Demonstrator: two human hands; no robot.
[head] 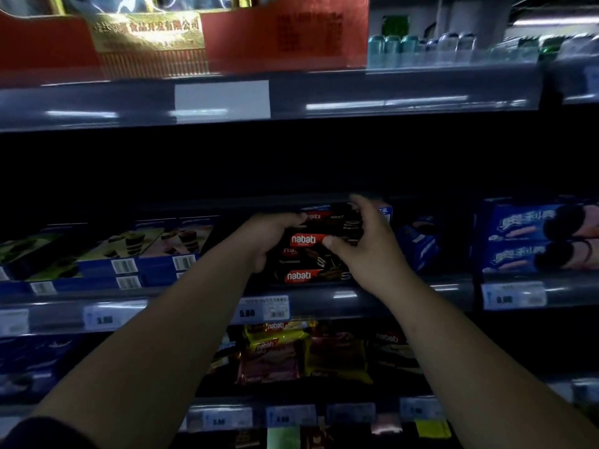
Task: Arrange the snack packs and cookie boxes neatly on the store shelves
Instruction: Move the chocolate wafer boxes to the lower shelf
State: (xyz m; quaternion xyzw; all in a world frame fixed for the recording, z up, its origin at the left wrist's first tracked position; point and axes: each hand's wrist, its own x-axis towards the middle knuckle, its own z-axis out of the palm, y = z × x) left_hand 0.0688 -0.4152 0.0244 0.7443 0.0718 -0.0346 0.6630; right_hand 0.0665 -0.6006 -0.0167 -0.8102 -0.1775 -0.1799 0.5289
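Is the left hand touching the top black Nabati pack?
Touching. The head view shows the left hand gripping the top black Nabati pack at its left end, fingers curled over its upper edge.

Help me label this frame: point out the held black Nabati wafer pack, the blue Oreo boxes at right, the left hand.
black plastic Nabati wafer pack (303, 239): head view, red logo.
blue cardboard Oreo boxes (522, 223): head view, upper box's front.
left hand (269, 236): head view, back of hand.

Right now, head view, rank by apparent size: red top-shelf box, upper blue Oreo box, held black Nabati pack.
1. red top-shelf box, cut off by frame.
2. upper blue Oreo box, also cropped.
3. black Nabati pack, partly covered.
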